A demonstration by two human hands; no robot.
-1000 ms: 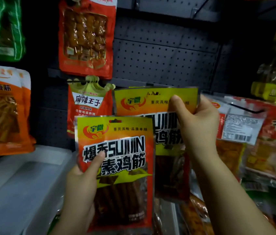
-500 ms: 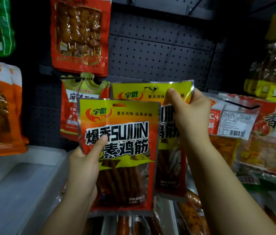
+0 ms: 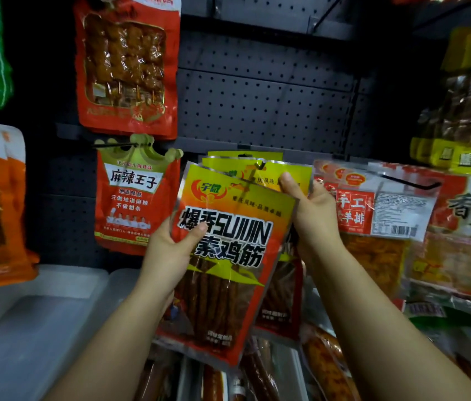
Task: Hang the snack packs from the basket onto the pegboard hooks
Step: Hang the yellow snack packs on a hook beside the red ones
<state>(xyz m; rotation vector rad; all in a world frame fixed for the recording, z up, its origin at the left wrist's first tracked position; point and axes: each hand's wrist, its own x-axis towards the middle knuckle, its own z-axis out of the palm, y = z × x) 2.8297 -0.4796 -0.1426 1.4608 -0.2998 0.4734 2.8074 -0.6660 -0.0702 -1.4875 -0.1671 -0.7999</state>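
While gripping: left hand [image 3: 167,253], snack pack [image 3: 225,256].

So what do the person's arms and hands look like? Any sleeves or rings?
Both forearms are bare, with no sleeves in view. The left hand and right hand wear no gloves, and no rings, watch or bracelet show on the parts in view. The thumbnails look short and unpainted.

The front snack pack [image 3: 228,244] reads "宇微" and "爆香SUJIJIN 素鸡筋". The crown-topped red pack [image 3: 135,198] reads "麻辣王子". A red label [image 3: 354,211] to the right reads "手工羊排".
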